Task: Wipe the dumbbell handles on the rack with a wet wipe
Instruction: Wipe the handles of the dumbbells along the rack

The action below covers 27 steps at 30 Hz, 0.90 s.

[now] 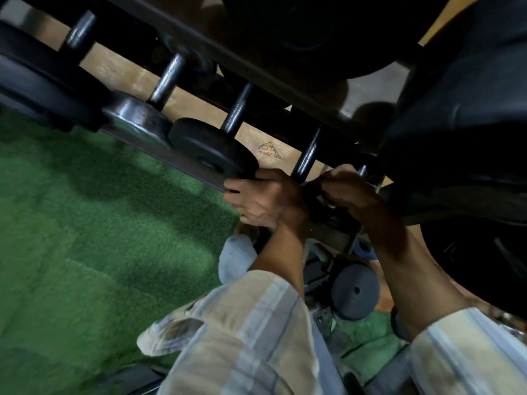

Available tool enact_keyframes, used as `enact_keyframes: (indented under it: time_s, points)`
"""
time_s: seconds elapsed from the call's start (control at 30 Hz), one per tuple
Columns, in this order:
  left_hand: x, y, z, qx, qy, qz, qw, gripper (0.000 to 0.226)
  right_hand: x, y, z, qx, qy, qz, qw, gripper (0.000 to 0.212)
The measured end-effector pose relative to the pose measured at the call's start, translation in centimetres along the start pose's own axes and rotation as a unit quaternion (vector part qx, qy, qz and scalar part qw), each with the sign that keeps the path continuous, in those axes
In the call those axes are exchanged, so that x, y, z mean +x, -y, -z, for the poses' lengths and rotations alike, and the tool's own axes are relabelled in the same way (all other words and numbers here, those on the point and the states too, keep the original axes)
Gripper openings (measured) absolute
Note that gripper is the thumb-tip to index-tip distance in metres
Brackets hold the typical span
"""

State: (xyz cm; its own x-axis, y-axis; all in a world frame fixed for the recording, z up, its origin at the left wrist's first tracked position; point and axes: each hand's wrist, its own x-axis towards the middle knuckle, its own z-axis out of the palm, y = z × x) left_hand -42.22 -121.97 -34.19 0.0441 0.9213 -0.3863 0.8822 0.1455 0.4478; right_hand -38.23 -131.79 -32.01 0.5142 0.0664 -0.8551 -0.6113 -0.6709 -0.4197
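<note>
Dumbbells lie in a slanting row on the rack (182,163), whose dark rail runs from upper left down to the hands; green turf floor (85,238) spreads below it. Their end plates, such as the black one (212,151) just left of the hands, look like solid iron or rubber-coated weight: heavy, rigid, unlikely to shift under a wiping stroke, so no need to lift them. The handles are the parts to work. The knurled steel handle (168,78) would grip a wipe well, while the smooth dark handle (308,155) just above the hands looks slick and should let a wipe slide; wrapping the wipe round the bar between the plates seems the sensible hold.

The left hand (262,198) is curled, fingers bent against the edge of the black plate and rail. The right hand (345,189) is also curled, closed around something dark at the base of the smooth handle; whether that is a plate, a collar or the wipe cannot be told. A wet wipe is soft and limp, easily bunched out of sight, and none is plainly visible.

Motion blur softens everything. Large dark weights at upper right are cut off, and the far ends of the handles vanish under the upper rail.
</note>
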Motion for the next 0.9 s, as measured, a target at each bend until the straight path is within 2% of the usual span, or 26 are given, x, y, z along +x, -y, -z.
enact_keyframes:
  time_s: [0.03,0.07,0.13,0.23,0.3,0.4,0.5,0.57,0.7,0.83,0.9]
  points:
    - [-0.1,0.0,0.1,0.0,0.005,0.001,1.0,0.047,-0.8,0.8,-0.1,-0.001,-0.015,0.001,1.0,0.013]
    - [-0.2,0.1,0.2,-0.003,0.008,0.003,1.0,0.047,-1.3,1.5,-0.2,-0.002,-0.024,0.014,1.0,0.01]
    - [-0.4,0.0,0.5,-0.012,0.02,0.011,1.0,0.049,-2.0,2.9,-0.6,-0.007,-0.045,0.019,0.999,0.032]
    - [-0.4,-0.4,0.4,-0.024,0.038,0.011,0.999,0.056,0.3,2.9,-0.4,-0.004,-0.067,-0.008,0.998,0.026]
    - [0.4,0.0,0.4,-0.02,0.054,0.01,0.998,0.056,1.8,3.9,-1.4,0.019,-0.087,0.035,0.995,0.033]
    - [2.3,1.8,1.4,-0.01,0.107,-0.053,0.993,0.048,2.4,5.2,-3.4,0.067,-0.111,0.118,0.985,0.042]
    - [4.3,2.2,3.1,-0.056,0.1,-0.143,0.983,0.038,3.0,7.0,-5.5,0.088,-0.119,0.21,0.966,0.023]
    - [5.3,1.9,3.5,-0.101,0.066,-0.153,0.981,0.025,3.9,7.6,-6.5,0.096,-0.118,0.25,0.956,0.017]
    - [8.8,-0.4,3.4,-0.176,-0.027,-0.087,0.98,0.016,4.7,8.2,-7.2,-0.032,-0.15,0.311,0.938,0.019]
    - [11.8,-2.7,3.3,-0.227,-0.059,-0.031,0.972,0.014,5.9,8.7,-7.3,-0.178,-0.141,0.384,0.895,0.023]
    - [12.9,-3.5,3.4,-0.247,-0.069,-0.012,0.966,0.019,6.3,9.4,-7.3,-0.21,-0.114,0.385,0.892,0.02]
